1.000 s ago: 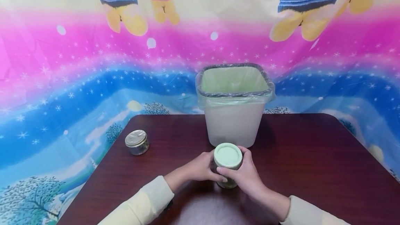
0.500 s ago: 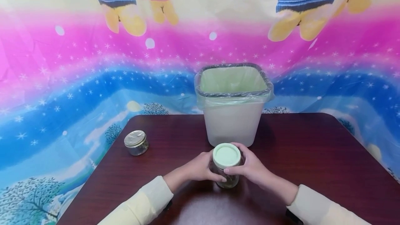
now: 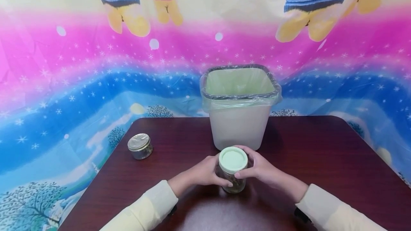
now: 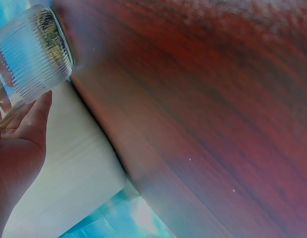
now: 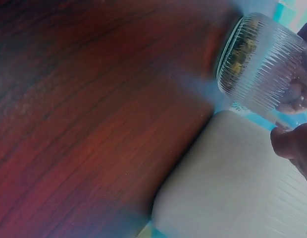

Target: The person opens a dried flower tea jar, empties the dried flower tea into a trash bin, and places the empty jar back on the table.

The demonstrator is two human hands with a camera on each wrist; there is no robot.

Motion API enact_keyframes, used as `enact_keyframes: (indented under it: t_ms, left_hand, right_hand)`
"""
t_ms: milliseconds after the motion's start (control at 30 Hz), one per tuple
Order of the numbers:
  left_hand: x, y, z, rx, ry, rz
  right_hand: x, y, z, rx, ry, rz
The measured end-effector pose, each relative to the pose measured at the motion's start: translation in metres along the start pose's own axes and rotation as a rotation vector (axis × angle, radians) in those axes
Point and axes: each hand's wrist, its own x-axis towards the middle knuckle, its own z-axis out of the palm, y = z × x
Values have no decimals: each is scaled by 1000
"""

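A ribbed clear glass jar [image 3: 237, 185] with a pale green lid [image 3: 233, 159] stands upright on the table between both hands. Dried, greenish-brown bits [image 4: 48, 35] lie in its bottom, as the left wrist view shows. My left hand [image 3: 205, 172] grips the jar body from the left, thumb across the front. From the right, my right hand [image 3: 258, 167] curls round the jar's upper part, thumb just below the lid's edge and fingers behind. The far fingers of both hands are partly hidden by the jar in the head view.
A whitish bin [image 3: 240, 126] with a translucent liner stands right behind the jar. A short, wide jar [image 3: 140, 146] with a silvery lid sits at the table's left. The dark reddish table [image 3: 321, 152] ends at a printed cloth [image 3: 173, 81].
My right hand has turned about the jar's top, its thumb shifting to the right and its forearm swinging outward. The left hand keeps its grip on the jar.
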Motion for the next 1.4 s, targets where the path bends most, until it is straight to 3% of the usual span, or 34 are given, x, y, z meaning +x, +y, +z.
enact_keyframes:
  t_ms: [167,433,600,1033,1400]
  left_hand:
    - [0,0,0,11,4,2]
    - [0,1,0,0,10,2]
    - [0,1,-1,-6,17,2]
    - [-1,2,0,-10,2,-18]
    - [0,-1,1,-16,8,14]
  right_hand:
    - [-3,-1,10,0,67,-9]
    - [-10,-12,44,-104,436,90]
    - [-13,-17,60,-99,534,105]
    - [-10,-13,68,-156,566,132]
    - [-12,-13,56,-221,467,107]
